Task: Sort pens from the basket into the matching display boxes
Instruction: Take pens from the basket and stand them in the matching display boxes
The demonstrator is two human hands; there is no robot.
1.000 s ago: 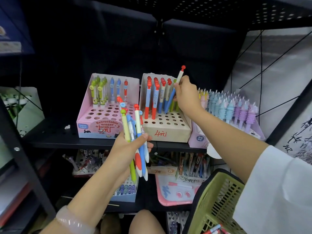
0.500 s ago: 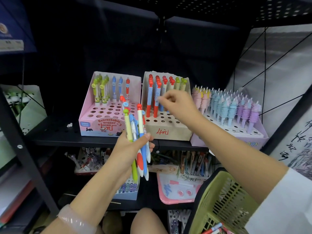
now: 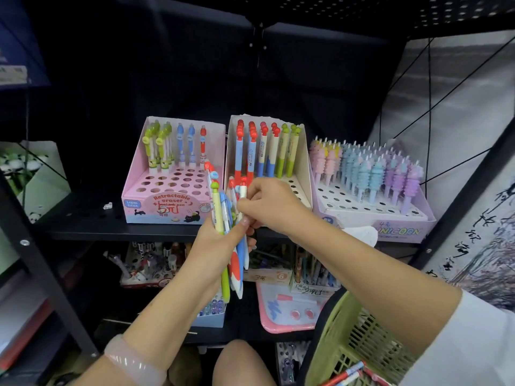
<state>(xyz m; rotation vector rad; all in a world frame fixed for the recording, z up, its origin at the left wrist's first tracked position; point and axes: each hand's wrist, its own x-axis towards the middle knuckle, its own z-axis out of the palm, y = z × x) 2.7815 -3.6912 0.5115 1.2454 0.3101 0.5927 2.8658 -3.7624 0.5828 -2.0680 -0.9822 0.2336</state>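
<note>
My left hand (image 3: 214, 240) grips a bundle of pens (image 3: 223, 224) held upright in front of the shelf. My right hand (image 3: 269, 203) has come to the bundle, and its fingers pinch a cream pen with a red top (image 3: 243, 188). Behind them stands the beige display box (image 3: 302, 174) with red-topped and green-topped pens in its back row. To its left is the pink eraser-pen box (image 3: 164, 207) with green, blue and red pens. The green basket (image 3: 351, 344) sits at bottom right with a few pens inside.
A unicorn pen box (image 3: 398, 231) full of pastel pens stands on the shelf at right. The black shelf edge (image 3: 117, 232) runs below the boxes. More stationery trays and a pink board (image 3: 281, 310) fill the lower shelf. A black frame post (image 3: 41, 263) stands left.
My right hand put a red-topped pen into the beige box, then drew back and down to the bundle in my left hand. My left hand stayed roughly in place.
</note>
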